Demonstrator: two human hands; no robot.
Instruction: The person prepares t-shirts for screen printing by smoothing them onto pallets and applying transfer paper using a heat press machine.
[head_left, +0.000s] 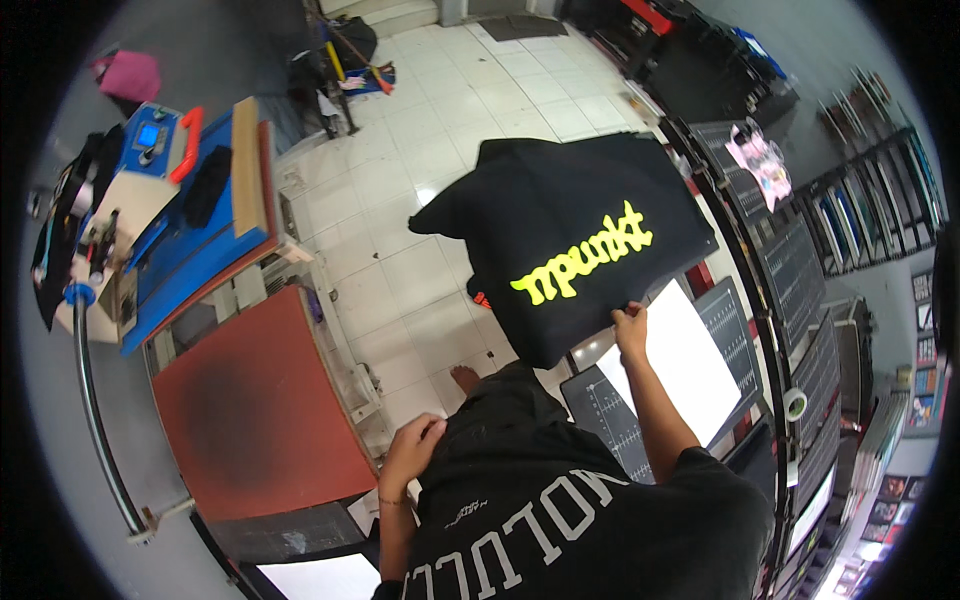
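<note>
My right hand (630,328) pinches the lower edge of a black T-shirt (560,210) with a bright yellow print. The shirt hangs spread out in front of me, above the tiled floor and the left edge of a work table. My left hand (412,450) is curled shut against the side of the black shirt with white letters (560,510) that I wear. Nothing shows inside its fingers. It sits just right of a heat press's red-brown platen (250,410).
The blue upper plate of the heat press (200,235) with its control box stands swung open at the left. To the right lies a white sheet (690,360) on a dark gridded cutting mat (610,415). Behind them are a tape roll (795,403) and racks of dark framed screens (800,260).
</note>
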